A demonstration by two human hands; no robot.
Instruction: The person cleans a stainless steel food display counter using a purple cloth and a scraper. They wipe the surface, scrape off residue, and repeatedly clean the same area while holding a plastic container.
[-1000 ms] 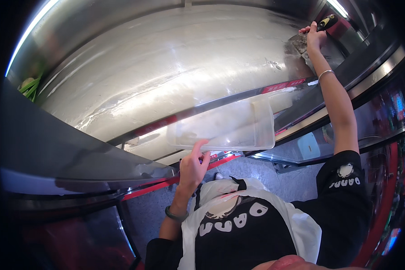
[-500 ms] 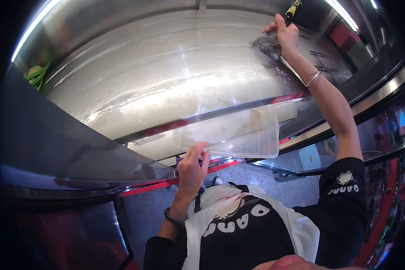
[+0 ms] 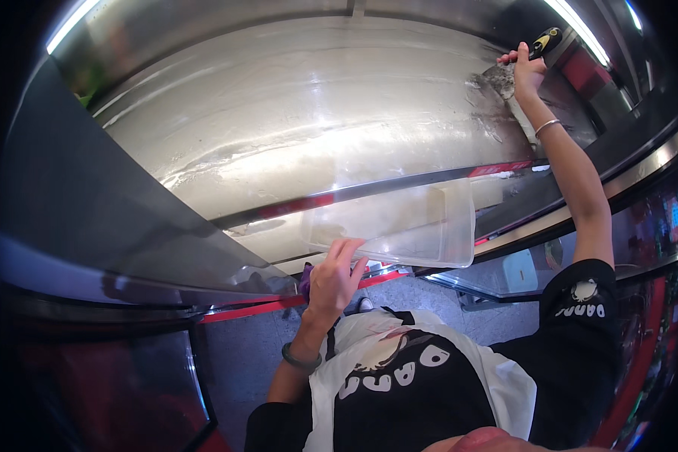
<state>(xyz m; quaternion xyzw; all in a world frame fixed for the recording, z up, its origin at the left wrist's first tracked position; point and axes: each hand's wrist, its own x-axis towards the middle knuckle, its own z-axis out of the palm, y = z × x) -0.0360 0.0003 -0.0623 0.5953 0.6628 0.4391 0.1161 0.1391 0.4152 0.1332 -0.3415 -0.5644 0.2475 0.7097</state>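
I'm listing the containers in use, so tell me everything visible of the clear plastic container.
The plastic container is see-through, slightly cloudy and roughly rectangular, with rounded corners and a rim; no lid shows. It lies just on the person's side of the metal rail, its long side running roughly along it. The left hand holds the near rim, toward its left end. Whether it touches the rail or holds anything is hard to tell.

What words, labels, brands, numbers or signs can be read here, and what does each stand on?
Wording is not copied out; lettering stands here:
Black shirt chest: large white letters, legible.
Right sleeve: smaller white letters, legible.
Red labels along the metal edge: marks too small to read.
Scraper handle in the right hand: too small to tell.
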